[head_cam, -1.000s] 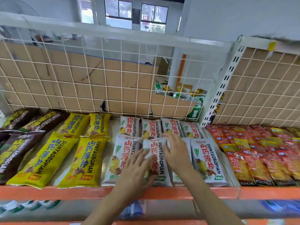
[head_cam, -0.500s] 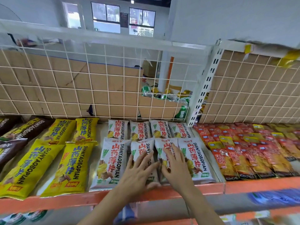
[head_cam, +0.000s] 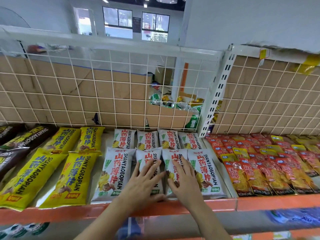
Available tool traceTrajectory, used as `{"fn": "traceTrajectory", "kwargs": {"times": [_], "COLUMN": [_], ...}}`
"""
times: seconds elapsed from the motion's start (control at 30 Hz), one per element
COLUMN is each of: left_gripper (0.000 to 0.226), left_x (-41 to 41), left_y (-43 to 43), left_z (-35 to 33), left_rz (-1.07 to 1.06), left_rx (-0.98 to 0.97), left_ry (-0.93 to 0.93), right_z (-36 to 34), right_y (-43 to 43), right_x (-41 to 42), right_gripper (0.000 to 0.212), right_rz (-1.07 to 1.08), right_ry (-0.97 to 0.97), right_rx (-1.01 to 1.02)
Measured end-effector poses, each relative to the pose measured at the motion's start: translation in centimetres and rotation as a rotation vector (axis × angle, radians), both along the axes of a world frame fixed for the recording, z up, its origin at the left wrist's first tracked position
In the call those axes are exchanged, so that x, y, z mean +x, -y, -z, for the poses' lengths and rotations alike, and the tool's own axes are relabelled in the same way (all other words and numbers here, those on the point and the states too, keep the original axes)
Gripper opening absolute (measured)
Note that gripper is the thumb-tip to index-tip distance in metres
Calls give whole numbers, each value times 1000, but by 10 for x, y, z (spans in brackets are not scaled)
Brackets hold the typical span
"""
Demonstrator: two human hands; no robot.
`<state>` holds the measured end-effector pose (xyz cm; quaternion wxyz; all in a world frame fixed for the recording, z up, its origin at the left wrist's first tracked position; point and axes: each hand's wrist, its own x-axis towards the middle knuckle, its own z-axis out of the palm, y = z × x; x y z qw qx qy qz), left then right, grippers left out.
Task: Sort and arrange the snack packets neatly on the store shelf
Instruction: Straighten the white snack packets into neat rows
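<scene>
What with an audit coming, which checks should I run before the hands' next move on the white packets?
1. Left hand flat on the second front white packet: ok.
2. Right hand flat on the third front packet: ok.
3. All four front white packets side by side, print facing one way: ok.
4. Their front ends flush with the orange lip: cannot tell, the hands cover the middle two.
5. Back row of four white packets level: ok.
6. Front yellow packets behind the lip: not ok, their ends seem to lie over it.
</scene>
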<state>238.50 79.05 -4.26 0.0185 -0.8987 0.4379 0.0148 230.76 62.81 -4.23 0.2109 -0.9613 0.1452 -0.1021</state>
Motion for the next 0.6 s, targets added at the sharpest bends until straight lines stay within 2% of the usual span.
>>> {"fn": "traceTrajectory", "kwargs": {"times": [0.1,0.2,0.27,0.37,0.53,0.6], "left_gripper": [73,81,75,52,62,57], "left_x": [-8,-8,-7,-4,13,21], "left_y": [-3,-14,-28,-61,-115,-136], "left_z": [-9,-10,-19,-26,-30,-35], "left_rz": [28,-30,-62,-219,-372,-407], "left_rx": [-48,-213,-235,-235,-430,-432], "left_ry": [35,-5,68,20,61,102], "right_z": [0,-5,-8,-15,-28,-33], "right_y": [0,-1,0,-4,-27,-39], "right_x": [-3,-3,-1,5,22,32], "right_gripper": [63,70,67,59,55,53], "right_rz": [-5,-20,-45,-88,-191,-215], "right_ry": [15,48,62,81,124,126], "right_rx": [-26,-36,-29,-6,-1,-7]}}
